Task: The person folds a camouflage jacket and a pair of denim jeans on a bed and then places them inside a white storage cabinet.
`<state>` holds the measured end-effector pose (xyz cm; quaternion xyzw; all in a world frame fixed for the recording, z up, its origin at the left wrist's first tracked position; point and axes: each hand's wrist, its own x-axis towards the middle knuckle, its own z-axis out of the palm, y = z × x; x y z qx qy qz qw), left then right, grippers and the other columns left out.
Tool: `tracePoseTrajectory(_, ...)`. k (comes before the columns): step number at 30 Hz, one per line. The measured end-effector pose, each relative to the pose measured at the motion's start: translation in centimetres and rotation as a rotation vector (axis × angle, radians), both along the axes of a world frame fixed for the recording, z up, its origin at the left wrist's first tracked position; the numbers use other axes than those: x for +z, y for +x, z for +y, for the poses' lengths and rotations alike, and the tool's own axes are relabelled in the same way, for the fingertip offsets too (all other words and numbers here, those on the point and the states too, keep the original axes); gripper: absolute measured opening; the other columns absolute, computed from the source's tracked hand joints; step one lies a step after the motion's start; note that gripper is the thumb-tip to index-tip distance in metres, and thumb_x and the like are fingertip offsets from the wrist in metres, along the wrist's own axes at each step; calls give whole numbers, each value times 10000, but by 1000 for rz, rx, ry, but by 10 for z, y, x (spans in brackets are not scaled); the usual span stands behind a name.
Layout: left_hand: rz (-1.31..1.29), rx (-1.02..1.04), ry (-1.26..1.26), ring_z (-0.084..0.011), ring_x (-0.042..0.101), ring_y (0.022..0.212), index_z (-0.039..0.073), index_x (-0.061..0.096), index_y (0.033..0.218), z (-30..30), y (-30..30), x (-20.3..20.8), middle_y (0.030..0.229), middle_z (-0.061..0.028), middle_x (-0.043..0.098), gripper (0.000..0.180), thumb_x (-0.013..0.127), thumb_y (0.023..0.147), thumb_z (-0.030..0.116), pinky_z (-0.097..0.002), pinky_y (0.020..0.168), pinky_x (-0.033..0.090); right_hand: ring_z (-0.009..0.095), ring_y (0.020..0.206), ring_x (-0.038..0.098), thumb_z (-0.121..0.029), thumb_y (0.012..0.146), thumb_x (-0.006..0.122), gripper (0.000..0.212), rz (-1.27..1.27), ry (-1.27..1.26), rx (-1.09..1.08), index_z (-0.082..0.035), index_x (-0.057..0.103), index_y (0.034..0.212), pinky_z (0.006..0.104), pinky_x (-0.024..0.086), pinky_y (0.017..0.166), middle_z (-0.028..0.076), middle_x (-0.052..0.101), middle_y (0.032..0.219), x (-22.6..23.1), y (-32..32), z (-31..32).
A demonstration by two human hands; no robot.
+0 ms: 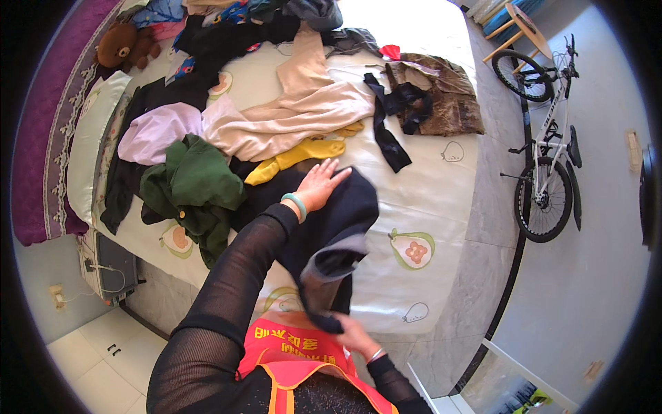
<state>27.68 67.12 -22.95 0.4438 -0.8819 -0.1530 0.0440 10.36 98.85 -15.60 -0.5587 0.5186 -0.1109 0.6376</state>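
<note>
A dark navy garment [348,207] with a grey inner side lies partly folded at the near side of the bed; its exact kind is unclear. My left hand [318,186], a pale green bangle at its wrist, rests flat on it with the fingers spread. Close to my body, my right hand [355,337] is closed on the garment's near edge, which is lifted and turned back. Yellow socks [296,160] lie just beyond my left hand. To the left is a crumpled green garment [193,176] with a button.
Beige clothing [289,110], a lilac piece [160,131] and black clothes [221,45] spread over the bed [441,207]. A brown camouflage garment [441,96] lies far right. A teddy bear [125,47] sits by the pillow [89,152]. A bicycle [548,138] and wooden stool [525,27] stand right.
</note>
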Motion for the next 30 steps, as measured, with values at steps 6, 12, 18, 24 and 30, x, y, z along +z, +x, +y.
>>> tracePoseTrajectory(6,-351,-527,125,-307,322,1297,259,457,1294,55,-19,-34,1358,-114,396,472,492,831,173,-465,1038,278,335,912,592,-245,769,641,384,-215,98,122,-98,571,1117,365,466,771,175,615,959,48,0,42)
tracePoseTrajectory(12,-390,-364,440,-300,329,1294,199,428,1315,104,-46,-57,1344,-105,415,526,548,804,168,-461,1020,300,337,904,592,-280,765,651,399,-150,201,132,-86,577,1106,366,467,764,180,616,956,60,-56,90)
tracePoseTrajectory(18,-372,-322,429,-283,358,1271,143,530,1189,156,-79,-68,1302,-99,451,420,574,771,154,-471,1012,307,319,899,600,-285,759,658,410,-65,225,182,-82,576,1106,362,467,762,185,616,960,69,-92,120)
tracePoseTrajectory(24,-115,85,632,-322,616,893,42,504,968,222,-64,-78,876,-162,642,252,563,730,100,-433,815,433,302,894,609,-289,752,666,421,20,102,260,-78,576,1106,359,468,761,190,616,964,81,-118,122)
tracePoseTrajectory(30,-132,212,704,-338,604,912,7,598,948,162,-20,15,910,-204,633,310,607,664,133,-429,774,463,210,851,629,-260,728,693,426,314,132,-60,-48,591,1084,344,477,753,174,641,951,122,-165,57)
